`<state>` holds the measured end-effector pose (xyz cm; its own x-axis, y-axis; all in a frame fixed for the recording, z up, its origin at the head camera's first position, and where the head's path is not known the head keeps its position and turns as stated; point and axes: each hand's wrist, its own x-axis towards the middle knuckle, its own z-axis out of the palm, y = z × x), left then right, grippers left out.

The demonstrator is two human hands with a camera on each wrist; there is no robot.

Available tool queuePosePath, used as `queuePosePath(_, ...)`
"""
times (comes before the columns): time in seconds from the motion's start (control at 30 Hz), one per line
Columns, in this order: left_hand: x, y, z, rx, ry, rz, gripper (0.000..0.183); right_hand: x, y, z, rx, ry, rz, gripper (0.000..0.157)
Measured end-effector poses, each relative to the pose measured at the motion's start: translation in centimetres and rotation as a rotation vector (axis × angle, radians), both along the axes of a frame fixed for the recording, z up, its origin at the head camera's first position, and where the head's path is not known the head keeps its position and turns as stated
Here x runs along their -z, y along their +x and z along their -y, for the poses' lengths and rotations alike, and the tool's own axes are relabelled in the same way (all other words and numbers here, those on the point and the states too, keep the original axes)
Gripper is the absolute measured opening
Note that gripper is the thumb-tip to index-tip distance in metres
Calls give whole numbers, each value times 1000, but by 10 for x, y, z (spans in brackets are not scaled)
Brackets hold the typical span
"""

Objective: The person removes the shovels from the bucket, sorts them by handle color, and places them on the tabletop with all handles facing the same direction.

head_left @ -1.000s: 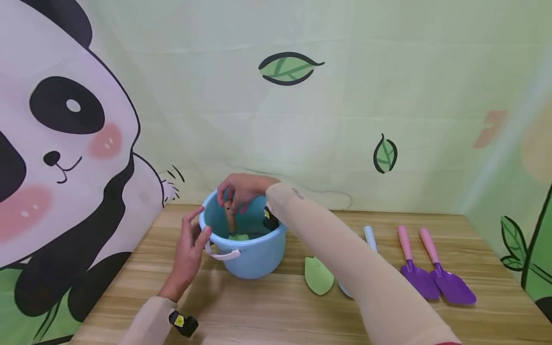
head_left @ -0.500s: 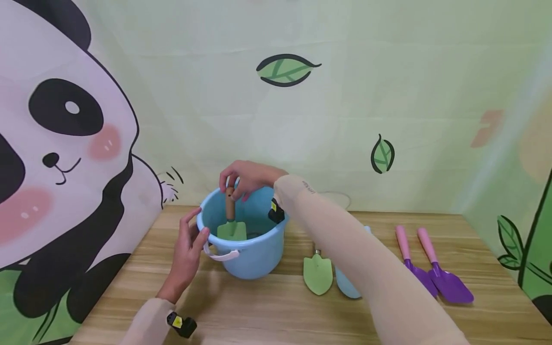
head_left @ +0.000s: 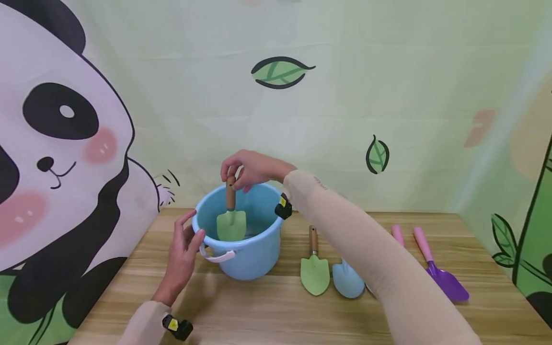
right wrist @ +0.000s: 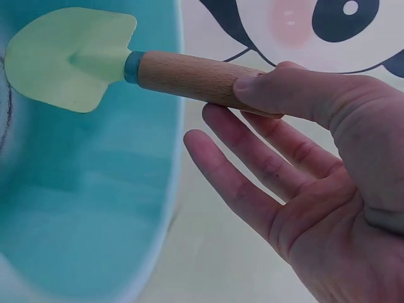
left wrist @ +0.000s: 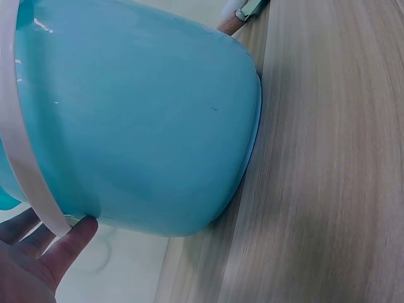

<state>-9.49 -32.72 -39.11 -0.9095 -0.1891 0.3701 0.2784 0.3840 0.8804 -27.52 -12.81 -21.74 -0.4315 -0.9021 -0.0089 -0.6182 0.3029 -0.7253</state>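
Between thumb and fingers, my right hand (head_left: pixel 252 170) pinches the wooden handle of a hand trowel (right wrist: pixel 72 60) with a light green blade. The trowel hangs blade down, its blade inside the mouth of a light blue bucket (head_left: pixel 254 258). My left hand (head_left: pixel 183 251) holds the bucket's left rim, near the end of its white carrying handle (head_left: pixel 220 257). In the left wrist view, the left thumb presses the bucket wall beside that handle. The bucket stands upright on the wooden table. Much of its inner floor is hidden from the head view.
Right of the bucket lies a second green trowel (head_left: pixel 315 275), with a blue trowel (head_left: pixel 348 280) beside it, partly under the right forearm. Farther right is a purple shovel (head_left: pixel 448 282) with a pink handle; another pink handle (head_left: pixel 397 235) shows. A panda-printed cloth (head_left: pixel 207 120) stands behind.
My right hand has risen with the trowel, bringing the green blade up from deeper in the bucket into view. My left hand stays at the rim.
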Motion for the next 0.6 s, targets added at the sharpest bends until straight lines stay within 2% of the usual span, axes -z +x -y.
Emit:
queuePosePath(0.4, 3, 0, -1, 3, -39, -33, 49, -5, -4, -20, 21, -60, 4, 18)
queuePosePath(0.6, -2, -1, 1, -48, -31, -23, 50, -6, -10, -29, 46, -89, 11, 17)
